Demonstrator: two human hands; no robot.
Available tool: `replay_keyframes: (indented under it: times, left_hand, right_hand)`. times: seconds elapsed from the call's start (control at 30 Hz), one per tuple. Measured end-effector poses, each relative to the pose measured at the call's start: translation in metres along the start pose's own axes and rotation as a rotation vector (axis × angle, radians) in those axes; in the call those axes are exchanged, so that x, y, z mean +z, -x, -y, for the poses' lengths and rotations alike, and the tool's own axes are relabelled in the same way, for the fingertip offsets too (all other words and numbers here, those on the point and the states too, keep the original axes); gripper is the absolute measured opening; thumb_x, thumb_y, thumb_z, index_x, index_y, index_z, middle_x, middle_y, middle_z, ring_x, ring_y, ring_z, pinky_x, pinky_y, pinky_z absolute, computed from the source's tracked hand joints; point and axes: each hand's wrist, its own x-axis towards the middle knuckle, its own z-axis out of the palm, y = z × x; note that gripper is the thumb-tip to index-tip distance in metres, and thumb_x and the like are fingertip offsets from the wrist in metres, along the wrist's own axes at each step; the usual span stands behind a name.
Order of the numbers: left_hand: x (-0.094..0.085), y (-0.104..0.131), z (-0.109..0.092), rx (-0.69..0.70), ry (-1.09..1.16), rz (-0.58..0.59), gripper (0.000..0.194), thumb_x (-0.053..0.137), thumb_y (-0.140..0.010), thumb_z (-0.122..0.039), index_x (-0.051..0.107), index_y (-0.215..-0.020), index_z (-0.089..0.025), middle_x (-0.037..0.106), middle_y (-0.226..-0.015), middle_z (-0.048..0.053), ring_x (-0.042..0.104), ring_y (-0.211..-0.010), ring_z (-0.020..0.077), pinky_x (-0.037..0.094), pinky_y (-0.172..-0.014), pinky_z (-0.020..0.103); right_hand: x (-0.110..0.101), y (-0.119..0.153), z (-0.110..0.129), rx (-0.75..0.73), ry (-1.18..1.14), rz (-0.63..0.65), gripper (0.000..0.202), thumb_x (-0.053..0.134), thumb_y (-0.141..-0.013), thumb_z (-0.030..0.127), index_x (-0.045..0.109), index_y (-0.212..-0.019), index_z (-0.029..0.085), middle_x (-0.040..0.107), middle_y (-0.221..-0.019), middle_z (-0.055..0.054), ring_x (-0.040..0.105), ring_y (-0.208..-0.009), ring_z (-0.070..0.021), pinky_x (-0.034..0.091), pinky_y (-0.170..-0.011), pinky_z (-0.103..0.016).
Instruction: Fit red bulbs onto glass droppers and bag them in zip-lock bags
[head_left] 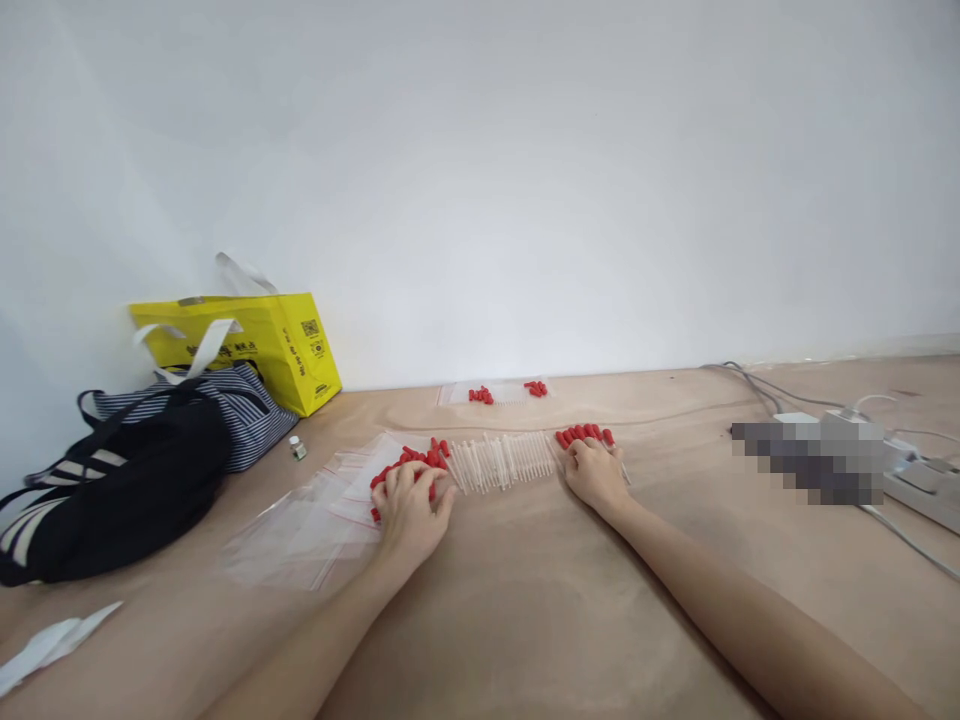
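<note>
My left hand (411,510) rests on a pile of small red caps (409,456), its fingers bent; one red cap shows between the thumb and forefinger. Beneath that pile lie clear zip bags (300,525). A row of thin whitish sticks (499,462) lies side by side between my two hands. At the right end of this row, my right hand (595,475) is closed over some sticks, just below several red caps (585,434) lined up at their far ends. What its fingertips hold is hidden.
Farther back lies a clear bag (502,393) with red-ended sticks. On the left are a yellow bag (300,350), a striped bag (259,425), a black bag (142,490), a small bottle (298,448) and white tissue (56,645). A power strip (926,490) and cables (757,385) lie right.
</note>
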Motion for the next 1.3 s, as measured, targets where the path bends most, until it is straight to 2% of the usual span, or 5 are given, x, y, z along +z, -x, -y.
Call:
replay_keyframes:
  times: [0.37, 0.7, 0.97, 1.13, 1.3]
  left_hand:
    - [0.027, -0.095, 0.007, -0.130, -0.138, 0.222, 0.016, 0.051, -0.070, -0.028, 0.064, -0.067, -0.019, 0.058, -0.094, 0.014, 0.042, -0.102, 0.0353, 0.020, -0.086, 0.055]
    - [0.037, -0.109, 0.004, -0.194, -0.001, 0.210, 0.007, 0.062, -0.056, -0.018, 0.055, -0.054, -0.018, 0.061, -0.077, 0.011, 0.046, -0.097, 0.0369, 0.026, -0.082, 0.054]
    - [-0.003, -0.042, -0.014, 0.030, 0.391, 0.144, 0.007, 0.046, -0.077, -0.025, 0.047, -0.079, -0.018, 0.060, -0.074, 0.000, 0.057, -0.067, 0.0133, 0.045, -0.063, 0.025]
    - [-0.003, 0.017, -0.022, 0.147, 0.643, 0.250, 0.008, 0.046, -0.071, -0.012, 0.044, -0.074, -0.019, 0.057, -0.070, -0.001, 0.056, -0.065, 0.0123, 0.044, -0.061, 0.024]
    - [-0.004, 0.030, -0.025, 0.344, 0.488, 0.299, 0.025, 0.046, -0.068, -0.007, 0.054, -0.087, -0.020, 0.059, -0.079, 0.001, 0.054, -0.076, 0.0177, 0.041, -0.070, 0.032]
  right_hand:
    - [-0.006, -0.009, 0.015, 0.110, 0.039, 0.045, 0.029, 0.042, -0.076, 0.033, 0.066, -0.073, 0.016, 0.063, -0.086, -0.012, 0.052, -0.088, -0.0253, 0.019, -0.083, -0.042]
    - [-0.002, -0.010, 0.022, 0.084, 0.110, 0.005, 0.030, 0.039, -0.078, 0.025, 0.066, -0.082, 0.012, 0.063, -0.089, -0.016, 0.048, -0.097, -0.0287, 0.015, -0.087, -0.044]
    - [-0.010, 0.008, 0.009, -0.082, -0.140, -0.095, 0.022, 0.036, -0.082, 0.024, 0.054, -0.081, 0.012, 0.060, -0.083, -0.012, 0.052, -0.082, -0.0224, 0.030, -0.078, -0.038]
    - [-0.016, 0.042, 0.009, -0.453, -0.472, -0.009, 0.017, 0.032, -0.084, 0.015, 0.049, -0.088, 0.016, 0.057, -0.082, -0.007, 0.050, -0.074, -0.0167, 0.036, -0.068, -0.030]
    - [-0.022, 0.065, 0.019, -0.617, -0.454, 0.097, 0.035, 0.031, -0.082, 0.005, 0.049, -0.108, 0.020, 0.055, -0.091, -0.007, 0.048, -0.078, -0.0164, 0.035, -0.070, -0.029]
